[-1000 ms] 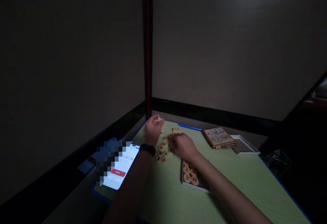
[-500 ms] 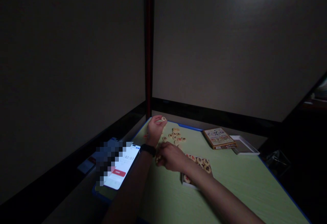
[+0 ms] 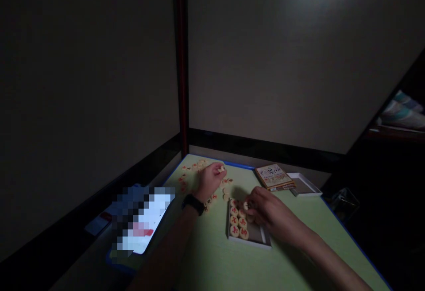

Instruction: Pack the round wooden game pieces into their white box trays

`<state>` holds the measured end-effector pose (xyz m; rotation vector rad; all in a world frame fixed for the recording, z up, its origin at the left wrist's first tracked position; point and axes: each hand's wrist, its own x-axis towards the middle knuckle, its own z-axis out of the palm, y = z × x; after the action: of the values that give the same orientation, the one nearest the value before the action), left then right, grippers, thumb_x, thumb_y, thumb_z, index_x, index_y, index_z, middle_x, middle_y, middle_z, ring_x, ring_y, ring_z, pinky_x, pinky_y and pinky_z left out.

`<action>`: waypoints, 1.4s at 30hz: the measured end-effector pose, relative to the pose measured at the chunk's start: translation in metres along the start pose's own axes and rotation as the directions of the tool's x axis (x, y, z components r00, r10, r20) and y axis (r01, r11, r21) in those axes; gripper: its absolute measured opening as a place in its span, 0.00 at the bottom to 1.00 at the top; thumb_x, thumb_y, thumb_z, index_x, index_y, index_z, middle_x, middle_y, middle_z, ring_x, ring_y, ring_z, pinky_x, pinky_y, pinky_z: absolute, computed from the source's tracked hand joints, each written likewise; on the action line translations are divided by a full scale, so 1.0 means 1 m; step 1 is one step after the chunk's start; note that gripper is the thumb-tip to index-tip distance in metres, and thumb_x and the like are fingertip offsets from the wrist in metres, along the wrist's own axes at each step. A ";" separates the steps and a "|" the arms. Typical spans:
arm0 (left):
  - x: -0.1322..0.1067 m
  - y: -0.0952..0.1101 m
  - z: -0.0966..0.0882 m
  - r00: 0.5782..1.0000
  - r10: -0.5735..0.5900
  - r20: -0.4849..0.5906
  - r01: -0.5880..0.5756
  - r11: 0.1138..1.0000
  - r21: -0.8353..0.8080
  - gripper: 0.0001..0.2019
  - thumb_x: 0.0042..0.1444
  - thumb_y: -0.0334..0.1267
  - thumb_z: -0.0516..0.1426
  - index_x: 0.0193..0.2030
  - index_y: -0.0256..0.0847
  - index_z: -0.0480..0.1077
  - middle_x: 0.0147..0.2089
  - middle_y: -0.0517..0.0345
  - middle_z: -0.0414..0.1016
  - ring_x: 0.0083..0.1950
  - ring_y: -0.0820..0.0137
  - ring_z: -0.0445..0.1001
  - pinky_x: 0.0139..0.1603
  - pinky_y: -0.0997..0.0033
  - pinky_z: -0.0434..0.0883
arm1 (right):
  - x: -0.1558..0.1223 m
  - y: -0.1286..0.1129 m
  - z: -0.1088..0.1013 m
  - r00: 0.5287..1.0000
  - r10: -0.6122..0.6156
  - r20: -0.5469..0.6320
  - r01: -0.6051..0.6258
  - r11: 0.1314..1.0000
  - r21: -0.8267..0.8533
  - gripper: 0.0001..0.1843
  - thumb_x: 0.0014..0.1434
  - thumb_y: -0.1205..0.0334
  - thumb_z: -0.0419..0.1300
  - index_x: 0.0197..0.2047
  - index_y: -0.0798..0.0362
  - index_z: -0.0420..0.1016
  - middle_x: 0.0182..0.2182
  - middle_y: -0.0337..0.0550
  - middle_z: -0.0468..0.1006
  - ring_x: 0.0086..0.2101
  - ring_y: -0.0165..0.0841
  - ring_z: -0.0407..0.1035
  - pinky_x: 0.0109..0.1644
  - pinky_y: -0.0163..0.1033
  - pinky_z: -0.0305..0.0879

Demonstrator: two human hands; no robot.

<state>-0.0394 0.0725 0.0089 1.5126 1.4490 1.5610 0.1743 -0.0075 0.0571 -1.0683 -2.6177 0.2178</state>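
Observation:
My left hand (image 3: 210, 180), with a dark band on its wrist, pinches a round xiangqi piece (image 3: 222, 169) above the far part of the table. Over the shallow box (image 3: 251, 242), my right hand (image 3: 270, 211) grips another xiangqi piece (image 3: 246, 205) between its fingertips. Inside that box, red-marked xiangqi pieces (image 3: 243, 222) lie face up in columns on the left side; my right hand hides some of its far right part. Loose pieces (image 3: 214, 197) are scattered on the table around my left hand, some partly covered by it.
A printed game box (image 3: 274, 176) lies at the back right, overlapping a white box tray (image 3: 310, 186). On the left edge of the green table (image 3: 312, 238) stands a phone with a lit screen (image 3: 151, 220). Walls meet behind the table's far corner.
My right hand has moved right, from the loose pieces to over the box, carrying a piece. My left hand has shifted slightly right and down, still pinching a piece. The view has turned slightly right.

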 end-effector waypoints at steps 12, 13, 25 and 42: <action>-0.019 -0.004 0.018 0.973 0.104 0.204 -0.135 0.981 0.142 0.12 0.53 0.36 0.59 0.44 0.37 0.76 0.32 0.57 0.78 0.30 0.73 0.74 0.31 0.77 0.68 | -0.033 0.000 0.035 0.986 0.151 0.067 -0.150 0.988 -0.019 0.05 0.57 0.67 0.59 0.35 0.52 0.77 0.38 0.46 0.76 0.43 0.38 0.68 0.47 0.38 0.62; -0.019 -0.003 0.018 0.973 0.101 0.207 -0.133 0.980 0.148 0.12 0.52 0.36 0.59 0.43 0.37 0.76 0.31 0.58 0.78 0.30 0.73 0.73 0.31 0.77 0.68 | -0.032 0.000 0.035 0.985 0.159 0.067 -0.157 0.987 -0.022 0.05 0.57 0.67 0.59 0.35 0.52 0.77 0.37 0.46 0.76 0.43 0.38 0.68 0.47 0.38 0.62; -0.022 0.004 0.018 0.968 0.088 0.236 -0.126 0.980 0.154 0.11 0.52 0.34 0.58 0.42 0.36 0.77 0.28 0.59 0.77 0.27 0.74 0.71 0.29 0.77 0.65 | -0.034 0.002 0.041 0.959 0.280 0.047 -0.280 0.960 0.001 0.12 0.55 0.69 0.58 0.43 0.52 0.76 0.40 0.47 0.78 0.44 0.39 0.70 0.46 0.37 0.62; -0.029 0.020 0.008 0.771 -0.032 0.636 0.302 0.897 -0.321 0.23 0.41 0.45 0.70 0.42 0.34 0.75 0.38 0.52 0.77 0.34 0.74 0.72 0.33 0.77 0.68 | -0.039 0.006 0.036 0.956 0.216 -0.197 -0.196 0.974 0.112 0.09 0.59 0.66 0.57 0.43 0.52 0.75 0.37 0.47 0.77 0.39 0.38 0.71 0.43 0.41 0.68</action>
<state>-0.0192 0.0437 0.0146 1.3958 0.7880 1.0147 0.1921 -0.0311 0.0128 -1.2600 -2.2899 0.2545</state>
